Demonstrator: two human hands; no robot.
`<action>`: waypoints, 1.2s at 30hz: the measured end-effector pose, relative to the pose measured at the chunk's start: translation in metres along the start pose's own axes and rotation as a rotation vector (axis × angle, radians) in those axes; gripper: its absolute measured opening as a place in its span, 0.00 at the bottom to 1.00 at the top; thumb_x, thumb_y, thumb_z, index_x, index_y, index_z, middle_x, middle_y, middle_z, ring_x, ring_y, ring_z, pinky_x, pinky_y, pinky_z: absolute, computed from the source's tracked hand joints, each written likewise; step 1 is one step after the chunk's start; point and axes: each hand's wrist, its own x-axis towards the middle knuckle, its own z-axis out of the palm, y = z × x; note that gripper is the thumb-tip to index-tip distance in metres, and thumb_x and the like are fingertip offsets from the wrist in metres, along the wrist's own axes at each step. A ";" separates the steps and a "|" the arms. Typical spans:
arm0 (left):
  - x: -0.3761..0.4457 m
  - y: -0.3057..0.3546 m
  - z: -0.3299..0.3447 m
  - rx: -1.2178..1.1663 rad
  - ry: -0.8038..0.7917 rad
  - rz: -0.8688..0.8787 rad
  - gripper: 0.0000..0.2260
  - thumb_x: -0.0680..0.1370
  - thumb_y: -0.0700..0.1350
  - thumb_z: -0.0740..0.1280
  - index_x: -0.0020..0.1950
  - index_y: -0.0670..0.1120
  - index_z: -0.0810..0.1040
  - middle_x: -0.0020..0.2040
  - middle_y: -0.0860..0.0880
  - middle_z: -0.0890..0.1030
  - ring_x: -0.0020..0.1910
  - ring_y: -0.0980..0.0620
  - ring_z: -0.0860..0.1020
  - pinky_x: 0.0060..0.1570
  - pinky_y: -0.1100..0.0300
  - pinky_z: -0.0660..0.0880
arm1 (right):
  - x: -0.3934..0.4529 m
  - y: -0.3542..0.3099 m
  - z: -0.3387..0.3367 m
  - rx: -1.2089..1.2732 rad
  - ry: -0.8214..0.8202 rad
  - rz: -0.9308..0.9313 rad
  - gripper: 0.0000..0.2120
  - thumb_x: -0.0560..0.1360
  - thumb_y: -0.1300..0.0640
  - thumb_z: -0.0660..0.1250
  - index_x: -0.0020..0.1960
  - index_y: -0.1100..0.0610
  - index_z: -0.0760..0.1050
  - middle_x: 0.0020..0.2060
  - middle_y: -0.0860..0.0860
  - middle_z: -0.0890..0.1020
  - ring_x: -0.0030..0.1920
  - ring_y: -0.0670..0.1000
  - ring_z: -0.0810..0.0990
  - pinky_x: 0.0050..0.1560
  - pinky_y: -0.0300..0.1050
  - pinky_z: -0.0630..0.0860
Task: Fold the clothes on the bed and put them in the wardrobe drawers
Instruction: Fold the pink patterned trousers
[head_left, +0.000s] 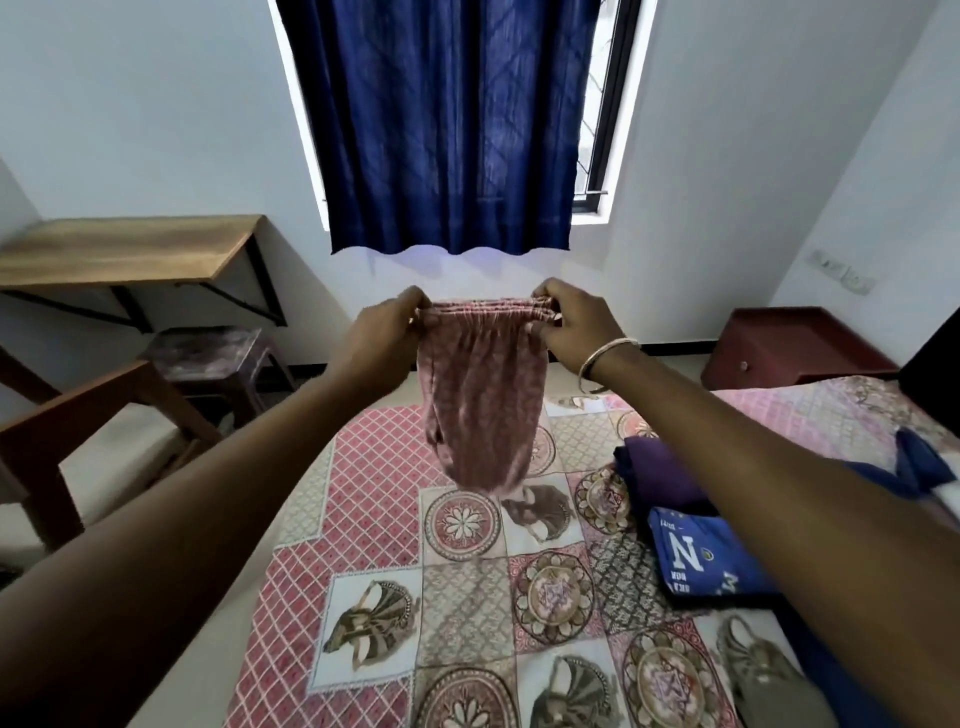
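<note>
The left hand (387, 325) and right hand (569, 322) are each pinching one end of the elastic waistband of the pink garment (480, 395), which is hanging clear above the bed (374, 467). Judgement: keeping the band taut and level should give a square fold. No drawers are showing — other clothes (696, 545) are lying on the bed at right.

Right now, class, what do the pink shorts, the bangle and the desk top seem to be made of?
Pink shorts: soft printed cloth, probably cotton; it hangs limp and the elastic waistband gathers between the left hand and right hand.
Bangle: likely metal; thin, pale and shiny.
Desk top: wood or wood-look laminate; brown streaked grain, matt.
</note>
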 end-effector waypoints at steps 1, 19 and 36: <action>-0.013 -0.004 0.006 -0.039 -0.036 0.029 0.04 0.82 0.43 0.61 0.55 0.45 0.74 0.46 0.46 0.79 0.42 0.45 0.77 0.39 0.51 0.73 | -0.013 0.004 0.002 -0.006 -0.031 0.003 0.11 0.73 0.60 0.72 0.53 0.56 0.76 0.43 0.49 0.80 0.43 0.49 0.76 0.41 0.38 0.67; -0.338 -0.099 0.259 -0.453 -0.988 -0.540 0.14 0.83 0.45 0.60 0.40 0.58 0.69 0.35 0.58 0.75 0.35 0.62 0.68 0.36 0.70 0.63 | -0.318 0.215 0.238 0.074 -0.998 0.535 0.12 0.75 0.61 0.71 0.56 0.60 0.75 0.46 0.52 0.76 0.52 0.56 0.78 0.45 0.45 0.69; -0.145 -0.233 0.444 -0.785 -0.094 -1.008 0.24 0.78 0.39 0.70 0.73 0.43 0.69 0.60 0.43 0.80 0.53 0.46 0.83 0.51 0.50 0.82 | -0.077 0.353 0.410 0.463 -0.171 0.628 0.11 0.77 0.56 0.70 0.57 0.59 0.76 0.45 0.54 0.82 0.45 0.54 0.79 0.49 0.48 0.76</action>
